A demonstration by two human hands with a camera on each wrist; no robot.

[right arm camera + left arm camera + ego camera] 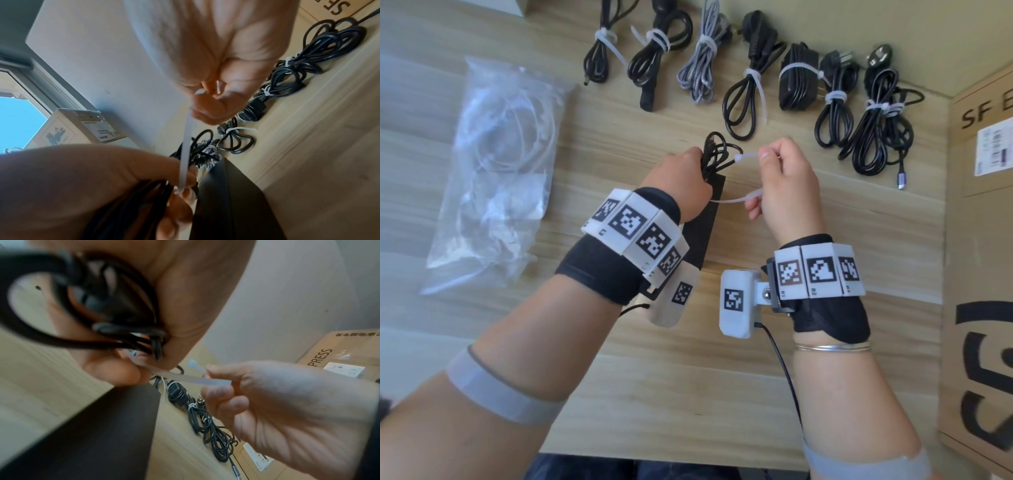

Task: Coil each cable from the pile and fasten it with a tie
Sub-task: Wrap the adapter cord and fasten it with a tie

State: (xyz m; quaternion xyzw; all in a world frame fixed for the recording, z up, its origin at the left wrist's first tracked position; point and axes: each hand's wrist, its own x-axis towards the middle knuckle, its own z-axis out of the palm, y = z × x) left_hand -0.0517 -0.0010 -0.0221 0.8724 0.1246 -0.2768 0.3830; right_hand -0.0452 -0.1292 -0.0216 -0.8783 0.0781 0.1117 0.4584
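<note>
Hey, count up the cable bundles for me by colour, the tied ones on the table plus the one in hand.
Black bundles tied on the table: 6
Grey braided bundle tied: 1
Black coil in the left hand, tie not yet closed: 1
Total: 8

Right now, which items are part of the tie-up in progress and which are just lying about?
In the job:
- black cable coil, gripped by the left hand
- white zip tie, both ends pinched by the right hand

Lying about:
- row of tied cable bundles along the table's far edge
- plastic bag of spare ties
- cardboard box
- flat black object under the hands
</note>
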